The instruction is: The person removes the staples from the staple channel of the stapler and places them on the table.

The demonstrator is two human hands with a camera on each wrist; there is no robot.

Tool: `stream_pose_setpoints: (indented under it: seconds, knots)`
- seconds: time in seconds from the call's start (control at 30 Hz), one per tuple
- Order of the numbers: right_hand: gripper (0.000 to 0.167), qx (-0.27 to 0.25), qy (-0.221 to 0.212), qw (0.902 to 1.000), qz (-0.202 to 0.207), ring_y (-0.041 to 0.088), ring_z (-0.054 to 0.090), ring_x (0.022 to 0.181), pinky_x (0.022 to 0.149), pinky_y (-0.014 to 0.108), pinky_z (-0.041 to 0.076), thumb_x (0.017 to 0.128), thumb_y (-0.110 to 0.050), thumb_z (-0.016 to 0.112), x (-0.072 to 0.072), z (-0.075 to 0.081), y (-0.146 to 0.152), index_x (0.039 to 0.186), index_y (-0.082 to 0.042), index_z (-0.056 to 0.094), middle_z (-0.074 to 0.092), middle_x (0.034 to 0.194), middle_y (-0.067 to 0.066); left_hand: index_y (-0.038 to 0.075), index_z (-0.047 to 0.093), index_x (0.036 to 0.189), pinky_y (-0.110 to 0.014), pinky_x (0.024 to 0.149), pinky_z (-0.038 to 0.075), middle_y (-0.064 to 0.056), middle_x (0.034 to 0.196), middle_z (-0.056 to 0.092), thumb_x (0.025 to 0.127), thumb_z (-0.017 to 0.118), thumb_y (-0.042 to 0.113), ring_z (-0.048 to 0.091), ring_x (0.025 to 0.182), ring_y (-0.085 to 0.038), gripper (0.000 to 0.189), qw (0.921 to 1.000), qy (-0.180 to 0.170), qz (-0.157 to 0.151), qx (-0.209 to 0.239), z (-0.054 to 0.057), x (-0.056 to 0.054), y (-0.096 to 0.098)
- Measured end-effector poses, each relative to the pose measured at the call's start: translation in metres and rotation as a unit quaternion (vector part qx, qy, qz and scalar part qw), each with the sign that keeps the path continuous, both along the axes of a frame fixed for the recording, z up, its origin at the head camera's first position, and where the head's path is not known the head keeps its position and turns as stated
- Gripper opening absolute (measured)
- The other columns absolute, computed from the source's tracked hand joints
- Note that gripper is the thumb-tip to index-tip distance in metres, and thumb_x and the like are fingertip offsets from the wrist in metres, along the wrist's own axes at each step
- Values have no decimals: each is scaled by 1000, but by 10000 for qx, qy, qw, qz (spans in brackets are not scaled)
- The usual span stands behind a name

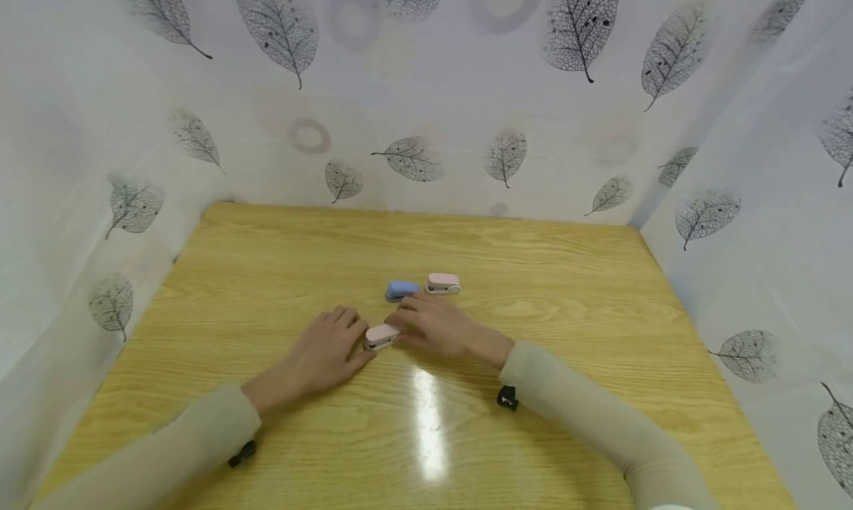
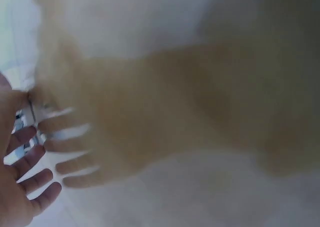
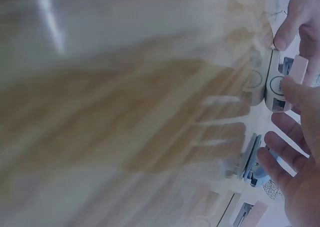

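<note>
A small pink-and-white stapler (image 1: 381, 337) lies on the wooden table between the two hands. The left hand (image 1: 329, 351) pinches its left end between thumb and fingers. At its right end, the right hand (image 1: 436, 329) holds it between thumb and forefinger, with the other fingers spread, as the right wrist view shows. Just beyond the right fingertips sits a blue stapler (image 1: 402, 289), partly hidden by that hand. To its right is a second pink stapler (image 1: 443, 282), which neither hand touches. In the left wrist view the held stapler is mostly behind the fingers.
The glossy wood-grain table (image 1: 566, 295) reflects a bright light streak near its front. White sheeting (image 1: 460, 110) printed with dark leaves stands along the table's back and both sides. A black strap (image 1: 508, 397) shows under the right sleeve.
</note>
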State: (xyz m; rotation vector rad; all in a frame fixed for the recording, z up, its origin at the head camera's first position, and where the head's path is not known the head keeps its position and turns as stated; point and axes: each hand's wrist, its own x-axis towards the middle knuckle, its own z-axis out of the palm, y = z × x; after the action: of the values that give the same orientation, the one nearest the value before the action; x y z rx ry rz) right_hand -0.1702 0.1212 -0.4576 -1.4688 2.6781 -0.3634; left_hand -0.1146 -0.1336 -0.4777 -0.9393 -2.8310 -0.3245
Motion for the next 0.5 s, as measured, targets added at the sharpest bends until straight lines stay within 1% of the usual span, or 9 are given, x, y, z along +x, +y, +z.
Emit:
stream_pose_setpoints:
  seconds: [0.1,0.17,0.27,0.4,0.5]
  knots:
    - [40,-91,-312,9994,-99,16,62,123,109,35,52,102,-39,68,-2,-1,-1,136,-18,68,68,133,0,13,68,105,-43,85,55,-5,105,65,94,78,42,62,101,-24,33,9997,-43,190,161,-4,3,2]
    - [41,-250,-582,9979,-162,17,62,125,109,36,52,101,-37,71,-4,-3,-2,137,-18,68,68,135,1,12,69,105,-44,86,56,-5,106,66,93,78,42,62,100,-24,33,9991,-112,292,272,-5,4,3]
    - [43,-606,-1000,9929,-225,18,63,124,110,36,52,98,-33,76,-6,-4,-3,137,-16,68,69,133,2,12,70,104,-46,88,56,-6,106,67,92,79,42,62,101,-25,33,9979,-214,421,452,-6,5,5]
    - [45,-1060,-1516,9823,-302,15,64,114,103,31,53,93,-27,82,-9,-6,-7,134,-13,69,71,124,2,12,71,104,-48,88,55,-6,107,68,90,81,43,63,102,-26,35,9954,-340,592,676,-6,6,7]
    - [46,-1276,-1753,9757,-312,13,64,107,96,26,53,91,-25,84,-10,-9,-10,132,-12,71,73,121,2,12,71,105,-48,88,55,-6,107,68,90,82,44,63,103,-27,37,9940,-354,691,774,-6,6,8]
